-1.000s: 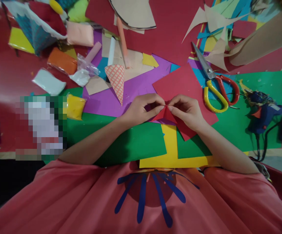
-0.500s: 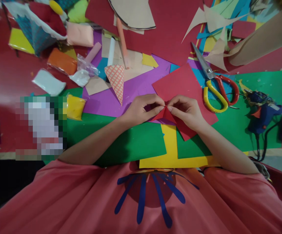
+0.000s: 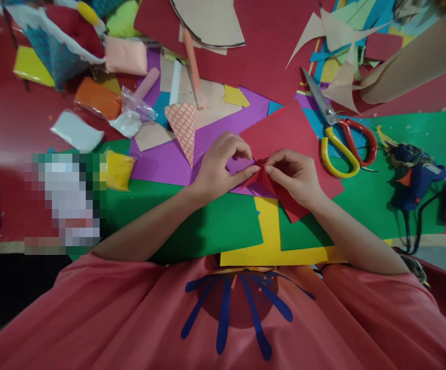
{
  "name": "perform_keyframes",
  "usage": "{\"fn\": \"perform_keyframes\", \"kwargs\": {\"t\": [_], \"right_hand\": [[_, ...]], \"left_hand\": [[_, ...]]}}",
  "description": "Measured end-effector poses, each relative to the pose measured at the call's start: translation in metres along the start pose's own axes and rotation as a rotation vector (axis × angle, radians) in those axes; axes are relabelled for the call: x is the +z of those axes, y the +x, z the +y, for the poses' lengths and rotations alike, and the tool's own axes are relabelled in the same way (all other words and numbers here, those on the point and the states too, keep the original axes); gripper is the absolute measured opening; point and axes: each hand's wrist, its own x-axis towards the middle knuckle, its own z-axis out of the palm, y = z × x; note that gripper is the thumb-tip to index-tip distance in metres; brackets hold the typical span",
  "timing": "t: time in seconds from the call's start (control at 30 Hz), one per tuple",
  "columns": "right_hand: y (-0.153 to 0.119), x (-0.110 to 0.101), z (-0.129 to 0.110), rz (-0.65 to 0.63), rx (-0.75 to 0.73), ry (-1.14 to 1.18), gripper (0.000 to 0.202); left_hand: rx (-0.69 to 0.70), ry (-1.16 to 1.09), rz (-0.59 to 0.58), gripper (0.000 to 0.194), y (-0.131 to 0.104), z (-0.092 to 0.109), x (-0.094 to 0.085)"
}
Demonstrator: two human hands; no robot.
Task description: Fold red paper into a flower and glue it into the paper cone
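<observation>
Both hands meet over a small folded red paper piece [image 3: 262,181], which flares into a triangle below the fingertips. My left hand [image 3: 223,163] keeps its thumb at the peak of the piece, with the index finger raised and curled apart from the thumb. Its other fingers are mostly hidden. From the other side, my right hand [image 3: 294,172] pinches the same peak between thumb and fingers. Beneath the right hand lies a larger red sheet [image 3: 284,128]. Left of the hands is a small cone with a pink lattice pattern [image 3: 183,128].
Scissors [image 3: 333,118] with red and yellow handles lie to the right, near a blue glue gun [image 3: 413,180] with its cord. Several wrapped clay packs, such as an orange one [image 3: 97,97], sit at left. A beige roll [image 3: 411,67] and paper scraps lie at upper right.
My left index finger has lifted off the peak of the red piece, opening a gap above the thumb. My right hand has hardly moved.
</observation>
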Motion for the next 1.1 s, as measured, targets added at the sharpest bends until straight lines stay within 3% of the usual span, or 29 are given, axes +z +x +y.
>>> {"fn": "perform_keyframes", "kwargs": {"t": [0.17,0.5,0.73,0.93,1.1], "right_hand": [[-0.0039,0.0022,-0.0033,0.060,-0.106,-0.149,0.016],[-0.0081,0.0056,-0.0049,0.158,-0.357,-0.388,0.014],[-0.0099,0.0065,-0.0031,0.152,-0.360,-0.444,0.013],[-0.0090,0.0044,-0.0022,0.133,-0.347,-0.347,0.011],[-0.0083,0.0001,-0.0022,0.140,-0.406,-0.365,0.011]], "left_hand": [[0.090,0.105,-0.040,0.026,-0.0024,0.0013,0.0002],[0.122,0.211,0.063,0.024,-0.0085,0.0050,0.0029],[0.116,0.198,-0.035,0.038,-0.0090,0.0073,0.0033],[0.082,0.110,-0.076,0.026,-0.0076,0.0056,0.0026],[-0.003,0.038,-0.020,0.026,-0.0080,0.0009,0.0017]]}}
